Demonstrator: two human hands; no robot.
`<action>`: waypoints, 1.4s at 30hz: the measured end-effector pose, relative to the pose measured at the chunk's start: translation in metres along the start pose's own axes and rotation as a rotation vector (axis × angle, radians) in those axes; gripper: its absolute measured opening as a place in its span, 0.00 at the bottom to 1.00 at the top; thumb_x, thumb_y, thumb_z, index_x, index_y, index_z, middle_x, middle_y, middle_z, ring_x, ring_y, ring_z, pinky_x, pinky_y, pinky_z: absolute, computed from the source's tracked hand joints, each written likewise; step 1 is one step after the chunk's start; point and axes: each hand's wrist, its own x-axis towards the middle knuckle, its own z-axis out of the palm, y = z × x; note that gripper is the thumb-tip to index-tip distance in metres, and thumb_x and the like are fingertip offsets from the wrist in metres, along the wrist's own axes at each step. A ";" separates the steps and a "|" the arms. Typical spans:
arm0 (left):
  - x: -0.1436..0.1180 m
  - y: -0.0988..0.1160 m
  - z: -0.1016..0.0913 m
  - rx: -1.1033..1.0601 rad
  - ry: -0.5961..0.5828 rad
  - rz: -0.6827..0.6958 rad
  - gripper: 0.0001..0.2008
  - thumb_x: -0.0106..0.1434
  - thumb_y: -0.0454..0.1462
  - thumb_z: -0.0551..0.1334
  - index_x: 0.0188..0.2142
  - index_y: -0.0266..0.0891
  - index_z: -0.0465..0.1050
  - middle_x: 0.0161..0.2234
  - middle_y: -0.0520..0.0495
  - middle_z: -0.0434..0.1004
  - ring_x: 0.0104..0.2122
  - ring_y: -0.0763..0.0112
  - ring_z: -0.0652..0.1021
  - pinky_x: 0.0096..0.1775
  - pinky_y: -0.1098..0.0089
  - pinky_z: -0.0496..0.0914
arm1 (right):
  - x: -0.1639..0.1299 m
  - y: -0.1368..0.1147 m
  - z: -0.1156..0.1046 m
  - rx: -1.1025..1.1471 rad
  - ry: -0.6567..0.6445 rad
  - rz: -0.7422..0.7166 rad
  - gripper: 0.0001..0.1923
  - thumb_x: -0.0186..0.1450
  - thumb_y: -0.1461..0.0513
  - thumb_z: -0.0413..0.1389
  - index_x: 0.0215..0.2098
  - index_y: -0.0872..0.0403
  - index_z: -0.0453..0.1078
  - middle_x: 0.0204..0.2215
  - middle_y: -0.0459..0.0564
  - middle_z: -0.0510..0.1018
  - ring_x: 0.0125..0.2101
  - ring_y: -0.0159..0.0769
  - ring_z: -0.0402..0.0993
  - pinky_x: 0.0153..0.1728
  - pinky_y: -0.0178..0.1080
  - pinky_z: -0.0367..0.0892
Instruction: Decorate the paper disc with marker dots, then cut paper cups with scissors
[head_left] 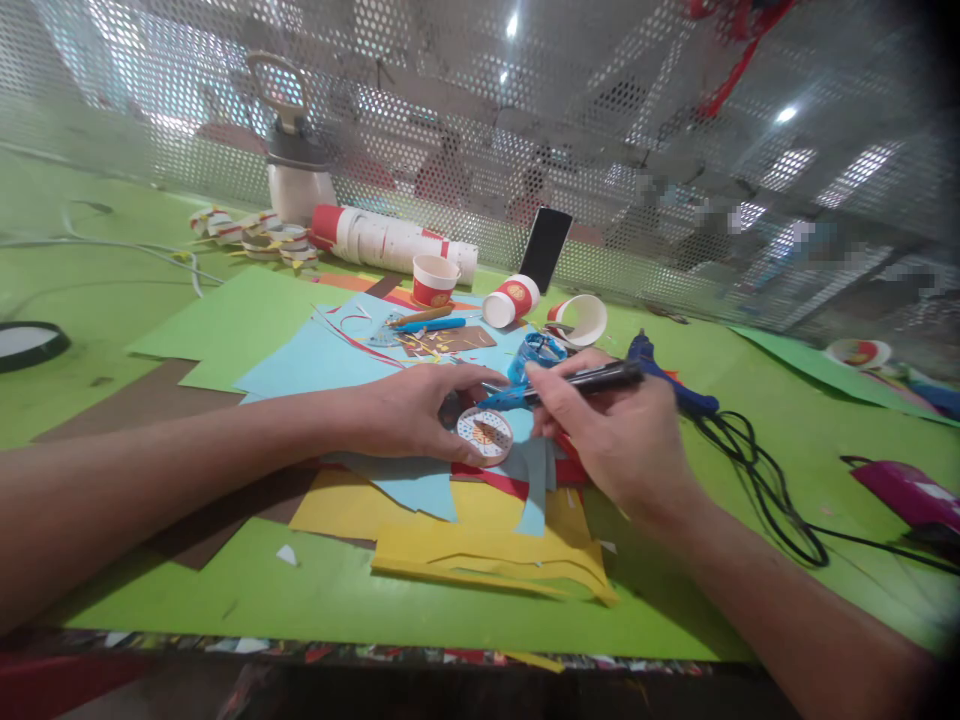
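The left hand (pixel 409 410) pins a small round paper disc (pixel 485 435) on blue paper (pixel 315 360) near the middle of the green tabletop (pixel 315 600); its grip is narrow, fingertips pressed around the disc's rim at 9 o'clock. The right hand (pixel 622 440), at 3 o'clock of the disc, holds a black marker (pixel 592 378) in a closed pen grip, tip aimed toward the disc.

A blue glue gun (pixel 671 385) lies just behind the right hand, its black cord (pixel 757 490) trailing to 4 o'clock. Yellow paper (pixel 487 560) lies at 6 o'clock; 3 red-and-white paper cups (pixel 435 280) sit at 12 o'clock, with a stack of cups (pixel 390 240) lying behind them.

Likely risks — the disc could slide on the loose sheets if the left fingers ease, smearing the marker line; the right wrist could snag the cord and drag the glue gun.

The cups carry a gold emblem, too small to read; no other writing is legible.
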 end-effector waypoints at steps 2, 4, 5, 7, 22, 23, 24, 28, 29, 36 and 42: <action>0.000 0.000 0.000 -0.007 0.003 -0.003 0.40 0.51 0.47 0.70 0.61 0.41 0.62 0.45 0.45 0.74 0.42 0.62 0.74 0.43 0.67 0.67 | 0.000 -0.002 -0.003 0.029 0.060 -0.023 0.11 0.61 0.57 0.61 0.23 0.51 0.70 0.15 0.43 0.73 0.17 0.32 0.70 0.21 0.37 0.69; 0.000 0.000 0.001 -0.019 0.003 -0.002 0.40 0.51 0.47 0.70 0.61 0.41 0.62 0.45 0.45 0.74 0.42 0.63 0.74 0.42 0.68 0.68 | 0.000 -0.002 -0.005 0.011 0.060 -0.036 0.12 0.62 0.57 0.61 0.22 0.50 0.70 0.15 0.44 0.73 0.17 0.32 0.70 0.21 0.37 0.69; 0.000 0.001 0.001 -0.022 0.006 0.000 0.39 0.51 0.47 0.70 0.61 0.42 0.63 0.45 0.45 0.75 0.41 0.63 0.74 0.41 0.68 0.68 | 0.001 -0.002 -0.006 -0.005 0.041 -0.037 0.12 0.62 0.57 0.61 0.21 0.50 0.70 0.15 0.44 0.73 0.16 0.33 0.69 0.21 0.37 0.69; 0.000 0.002 0.000 -0.022 0.005 0.003 0.38 0.52 0.46 0.70 0.61 0.43 0.63 0.43 0.46 0.75 0.39 0.65 0.75 0.39 0.69 0.67 | 0.001 0.000 -0.007 -0.041 -0.017 -0.029 0.13 0.62 0.57 0.60 0.21 0.50 0.70 0.15 0.44 0.73 0.16 0.33 0.69 0.20 0.38 0.68; 0.000 0.001 0.000 -0.033 -0.011 0.010 0.36 0.52 0.44 0.70 0.59 0.41 0.64 0.45 0.45 0.76 0.40 0.65 0.75 0.40 0.69 0.67 | 0.001 0.006 -0.003 -0.101 -0.075 0.008 0.11 0.60 0.56 0.62 0.24 0.53 0.71 0.16 0.44 0.74 0.17 0.33 0.71 0.19 0.35 0.67; 0.000 0.002 0.000 -0.033 -0.014 0.007 0.36 0.52 0.44 0.70 0.59 0.41 0.64 0.45 0.45 0.76 0.39 0.65 0.74 0.40 0.69 0.67 | 0.001 0.005 -0.003 -0.105 -0.076 0.007 0.11 0.60 0.56 0.62 0.25 0.54 0.71 0.16 0.44 0.74 0.17 0.33 0.71 0.19 0.35 0.67; 0.000 0.002 0.000 -0.033 -0.016 0.005 0.35 0.52 0.45 0.69 0.59 0.41 0.65 0.45 0.45 0.76 0.39 0.66 0.74 0.40 0.70 0.67 | 0.001 0.006 -0.003 -0.112 -0.076 0.003 0.11 0.59 0.56 0.62 0.25 0.54 0.71 0.16 0.44 0.74 0.17 0.33 0.72 0.19 0.35 0.67; -0.001 0.002 0.000 -0.029 -0.012 0.008 0.35 0.52 0.44 0.69 0.58 0.42 0.65 0.44 0.46 0.76 0.39 0.66 0.74 0.39 0.70 0.67 | 0.002 0.007 -0.003 -0.136 -0.077 -0.011 0.11 0.60 0.55 0.61 0.25 0.54 0.72 0.16 0.45 0.75 0.17 0.33 0.72 0.19 0.36 0.67; -0.001 0.002 0.000 -0.028 -0.011 0.013 0.34 0.52 0.44 0.69 0.58 0.42 0.65 0.44 0.46 0.76 0.39 0.66 0.74 0.39 0.70 0.67 | 0.002 0.007 -0.002 -0.139 -0.076 -0.013 0.12 0.60 0.55 0.61 0.25 0.54 0.72 0.16 0.45 0.75 0.17 0.33 0.72 0.19 0.36 0.67; 0.000 0.000 0.000 -0.014 -0.009 0.031 0.34 0.53 0.45 0.69 0.59 0.42 0.65 0.43 0.46 0.76 0.39 0.66 0.74 0.39 0.70 0.67 | 0.003 0.006 -0.001 -0.077 -0.084 0.025 0.11 0.59 0.56 0.62 0.24 0.53 0.70 0.16 0.44 0.74 0.17 0.33 0.71 0.19 0.35 0.68; 0.000 0.000 0.001 -0.010 0.001 0.010 0.38 0.52 0.47 0.69 0.61 0.43 0.62 0.44 0.46 0.75 0.40 0.65 0.75 0.40 0.69 0.67 | 0.005 0.002 0.001 -0.132 -0.058 0.090 0.17 0.60 0.56 0.62 0.17 0.53 0.67 0.13 0.44 0.73 0.15 0.31 0.69 0.18 0.33 0.65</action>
